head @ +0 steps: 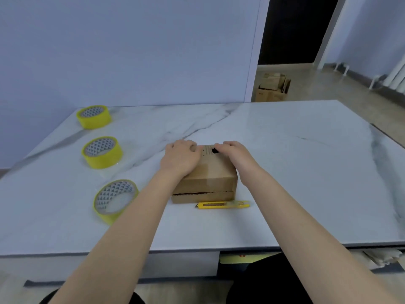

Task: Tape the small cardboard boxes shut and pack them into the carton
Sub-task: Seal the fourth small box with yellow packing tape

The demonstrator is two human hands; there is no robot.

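Marble table [285, 172] carries one box [210, 183], three tape rolls [94, 122] [103, 160] [109, 191], one knife [222, 204]; left hand [180, 159] and right hand [235, 154] both grip the box, fingers curled over its far edge

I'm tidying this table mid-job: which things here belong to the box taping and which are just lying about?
Job: small cardboard box, gripped by left hand and right hand; three tape rolls; utility knife; probably the floor carton.
Lying about: radiator; pale bundle under the table.
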